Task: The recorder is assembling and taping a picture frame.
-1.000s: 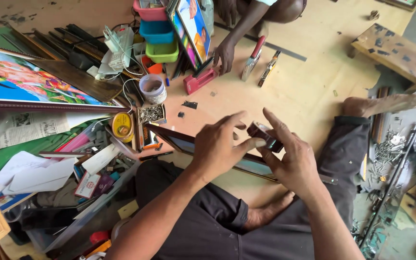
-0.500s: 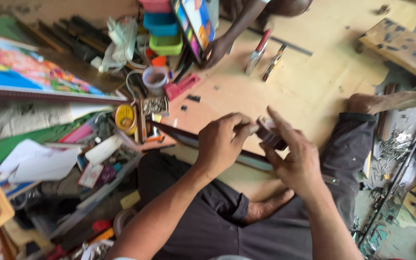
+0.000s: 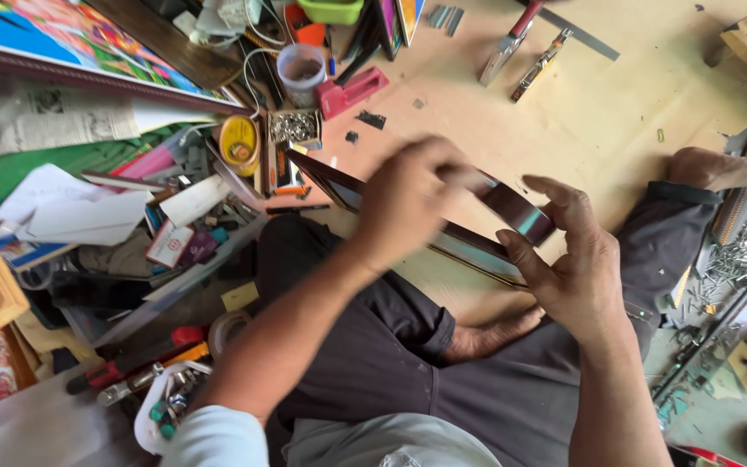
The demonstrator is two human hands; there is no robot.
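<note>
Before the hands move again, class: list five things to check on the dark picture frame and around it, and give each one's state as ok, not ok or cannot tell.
1. Left hand on dark picture frame: ok, though blurred.
2. Right hand at the frame's edge: ok.
3. Frame propped over the lap: ok.
4. Box of staples close by: ok.
5. Frame corners tight: cannot tell.

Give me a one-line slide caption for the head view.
Seated cross-legged, both hands, left hand and right hand, hold a small dark picture frame above a cluttered plywood floor.
</note>
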